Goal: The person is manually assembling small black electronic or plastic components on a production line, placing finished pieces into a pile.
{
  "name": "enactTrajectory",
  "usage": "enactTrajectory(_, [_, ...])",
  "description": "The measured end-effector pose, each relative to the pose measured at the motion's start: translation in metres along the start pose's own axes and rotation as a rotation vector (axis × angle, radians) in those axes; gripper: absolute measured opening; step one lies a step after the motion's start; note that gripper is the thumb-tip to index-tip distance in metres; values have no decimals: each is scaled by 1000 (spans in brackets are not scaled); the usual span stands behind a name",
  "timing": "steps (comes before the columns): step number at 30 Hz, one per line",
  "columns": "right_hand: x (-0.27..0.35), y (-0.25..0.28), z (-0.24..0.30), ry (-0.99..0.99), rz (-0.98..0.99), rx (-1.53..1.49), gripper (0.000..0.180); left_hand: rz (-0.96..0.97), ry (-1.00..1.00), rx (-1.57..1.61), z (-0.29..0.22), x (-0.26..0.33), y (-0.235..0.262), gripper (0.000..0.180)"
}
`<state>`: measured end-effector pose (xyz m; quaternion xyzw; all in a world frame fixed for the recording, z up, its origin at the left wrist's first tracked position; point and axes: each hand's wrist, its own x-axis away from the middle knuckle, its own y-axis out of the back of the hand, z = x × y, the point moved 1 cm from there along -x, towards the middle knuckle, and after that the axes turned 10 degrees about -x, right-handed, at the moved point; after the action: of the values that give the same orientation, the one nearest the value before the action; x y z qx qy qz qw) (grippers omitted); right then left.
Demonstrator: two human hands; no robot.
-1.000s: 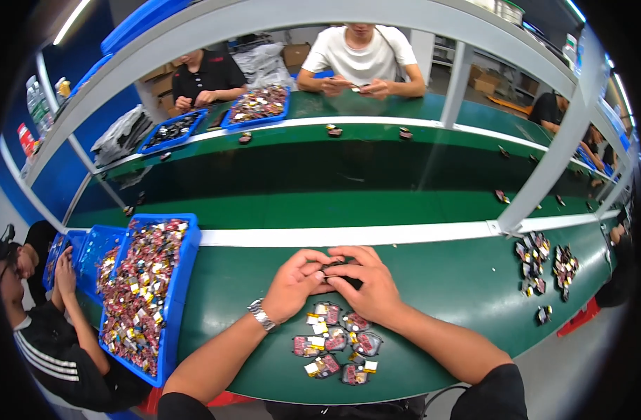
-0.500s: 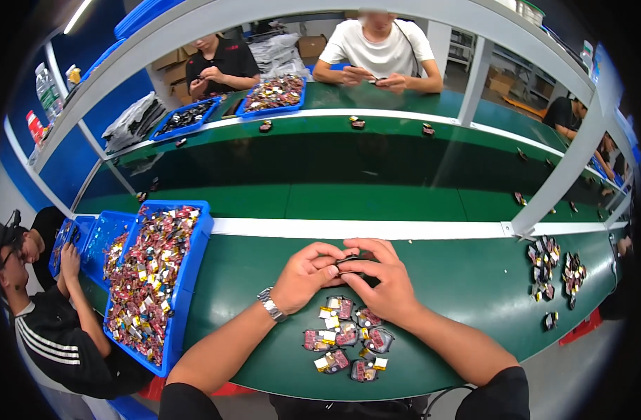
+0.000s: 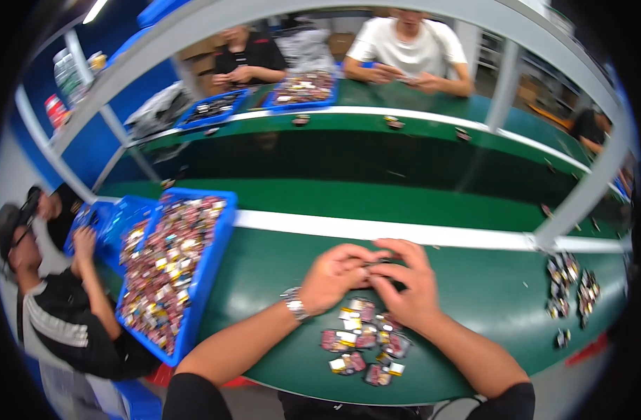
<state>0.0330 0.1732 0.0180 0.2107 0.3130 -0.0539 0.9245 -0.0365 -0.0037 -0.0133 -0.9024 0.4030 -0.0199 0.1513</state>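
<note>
My left hand, a metal watch on its wrist, and my right hand meet above the green table. The fingers of both are closed around a small dark piece, mostly covered by them and blurred. Just below the hands lies a cluster of small black-edged electronic assemblies, with reddish circuit boards and white-and-yellow parts showing.
A blue tray heaped with small circuit boards stands at left. More assemblies lie in groups at right. Beyond a white rail runs a green belt carrying scattered pieces. Co-workers sit across it and at left.
The whole scene has shifted rightward in the picture and is more blurred. Both hands stay together around the small dark piece.
</note>
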Motion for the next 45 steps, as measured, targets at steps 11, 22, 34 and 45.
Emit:
enactTrajectory(11, [2, 7, 10, 24, 1, 98, 21, 37, -24, 50, -2, -8, -16, 21])
enactTrajectory(22, [-1, 8, 8, 82, -17, 180, 22, 71, -59, 79, 2, -12, -9, 24])
enactTrajectory(34, [2, 0, 6, -158, 28, -43, 17, 16, -83, 66, 10, -7, -14, 22])
enactTrajectory(45, [-9, -2, -1, 111, 16, 114, 19, -129, -4, 3, 3, -5, -4, 24])
